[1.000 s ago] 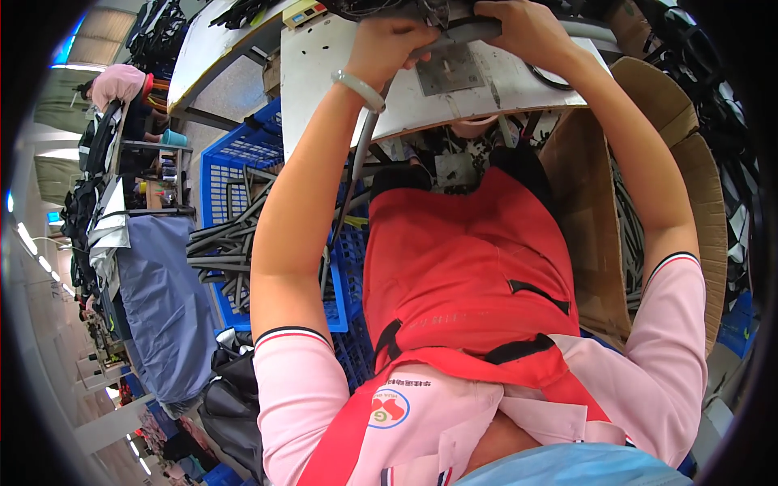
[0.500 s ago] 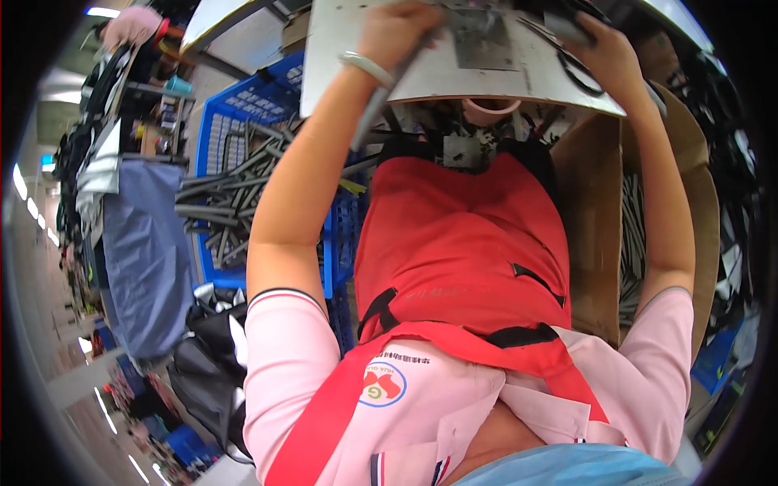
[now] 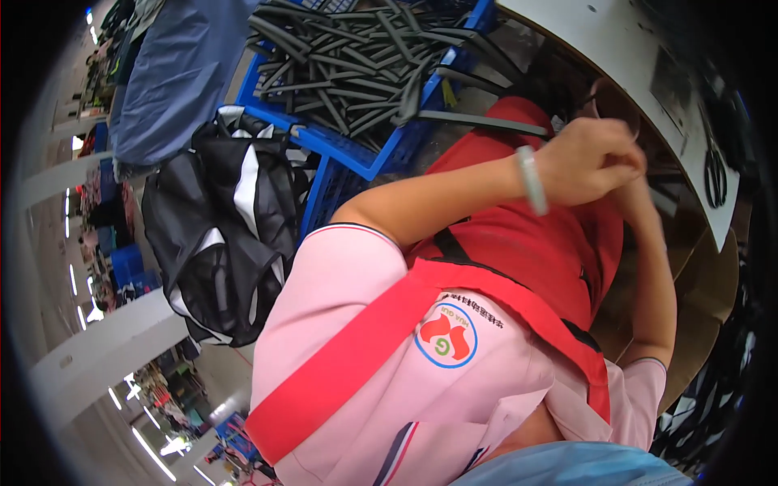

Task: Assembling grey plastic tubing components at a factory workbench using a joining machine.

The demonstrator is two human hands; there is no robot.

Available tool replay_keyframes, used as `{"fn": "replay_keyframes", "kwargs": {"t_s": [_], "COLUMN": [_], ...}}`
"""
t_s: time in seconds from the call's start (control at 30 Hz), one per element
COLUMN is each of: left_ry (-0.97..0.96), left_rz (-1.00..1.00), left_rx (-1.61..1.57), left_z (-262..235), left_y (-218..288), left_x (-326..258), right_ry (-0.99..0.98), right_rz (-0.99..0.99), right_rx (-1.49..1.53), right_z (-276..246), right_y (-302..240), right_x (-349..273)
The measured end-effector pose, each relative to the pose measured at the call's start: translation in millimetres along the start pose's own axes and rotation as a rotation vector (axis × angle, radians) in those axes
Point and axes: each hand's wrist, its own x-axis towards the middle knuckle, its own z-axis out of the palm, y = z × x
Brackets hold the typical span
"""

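Note:
My left hand (image 3: pixel 587 162), with a pale bangle at its wrist, is in front of my lap with its fingers curled and pressed together. What they hold, if anything, is hidden. My right hand (image 3: pixel 634 197) is right behind it, the two overlapping, and its fingers are mostly covered. A long grey strip (image 3: pixel 486 123) reaches from the blue crate's corner across my red apron (image 3: pixel 519 235) and ends close to my left wrist. Black-handled scissors (image 3: pixel 715 178) lie on the white table (image 3: pixel 600 32), next to a dark flat sheet (image 3: pixel 671 85).
Many grey foam-like strips (image 3: pixel 348 69) fill the blue crate (image 3: pixel 356 158) on my left. A black and white bundle (image 3: pixel 235 219) sits beside it, near a blue-grey cloth cover (image 3: pixel 174 81). A cardboard box (image 3: pixel 705 283) stands under the table on the right.
The view has swung left, toward the crate. Both hands have come off the table and together over my lap. The scissors near my right hand now lie apart from it.

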Motion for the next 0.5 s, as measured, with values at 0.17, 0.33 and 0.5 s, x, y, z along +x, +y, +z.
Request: {"fn": "replay_keyframes", "kwargs": {"t_s": [0.17,0.33,0.5], "left_ry": [-0.334,0.328,0.757], "left_rz": [-1.012,-0.887,-0.826], "left_rx": [-0.597,-1.268,-1.351], "left_z": [-88.5,-110.1,-134.9], "left_y": [12.0,-65.6,-102.8], "left_x": [-109.8,-152.2,-132.1], "right_ry": [0.072,0.059,0.112], "right_rz": [0.196,0.211,0.371], "right_rx": [-0.283,-0.248,-0.139], "right_z": [-88.5,-130.8,-116.6], "right_y": [-102.1,-146.3,-156.6], "right_x": [-32.3,-62.4,-45.8]}}
